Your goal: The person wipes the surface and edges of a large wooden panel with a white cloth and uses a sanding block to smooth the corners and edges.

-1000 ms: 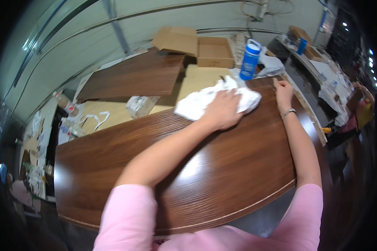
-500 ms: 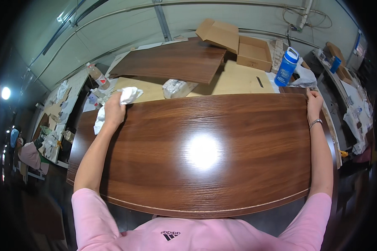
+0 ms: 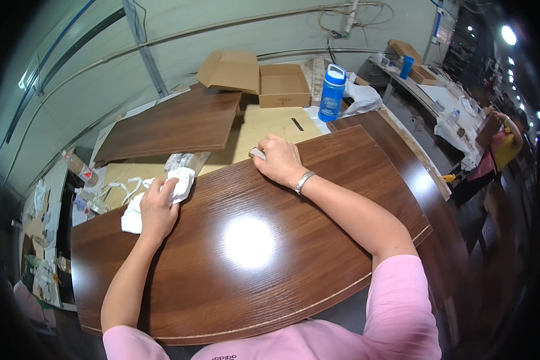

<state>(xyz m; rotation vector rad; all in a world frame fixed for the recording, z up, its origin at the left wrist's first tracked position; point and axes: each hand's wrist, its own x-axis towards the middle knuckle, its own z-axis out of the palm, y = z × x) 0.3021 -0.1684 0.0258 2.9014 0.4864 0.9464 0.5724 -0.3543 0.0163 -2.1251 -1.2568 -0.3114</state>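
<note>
Head: blue bottle [image 3: 332, 97] beyond panel [image 3: 287, 219]

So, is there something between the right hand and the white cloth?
Nothing visible stands between the right hand and the white cloth; the clear plastic lies beyond the far edge of the brown board.

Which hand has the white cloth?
The left hand, holding the white cloth at the far edge of the near brown board; the right hand, with a bracelet, holds a small pale piece.
</note>
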